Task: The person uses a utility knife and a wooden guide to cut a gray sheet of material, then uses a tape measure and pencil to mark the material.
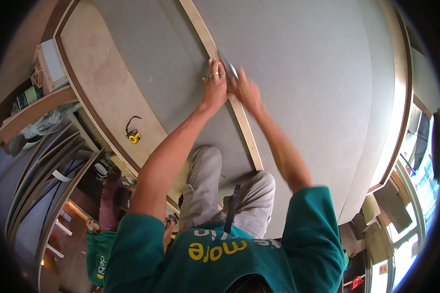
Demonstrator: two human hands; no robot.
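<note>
A long, narrow wooden strip runs over the grey panel from the far edge down to my knees. My left hand grips the strip about midway, its fingers together over the wood and the thumb at its left side. Just right of it, my right hand is closed on a thin, shiny metal blade that lies along the strip's right edge. Its handle is hidden in my palm, so I cannot tell the exact kind of tool. The index finger stretches forward beside the blade.
A yellow and black tape measure lies on the pale plywood band at the left. Curved boards are stacked beyond the raised left rim. Another person in a green top is at the lower left.
</note>
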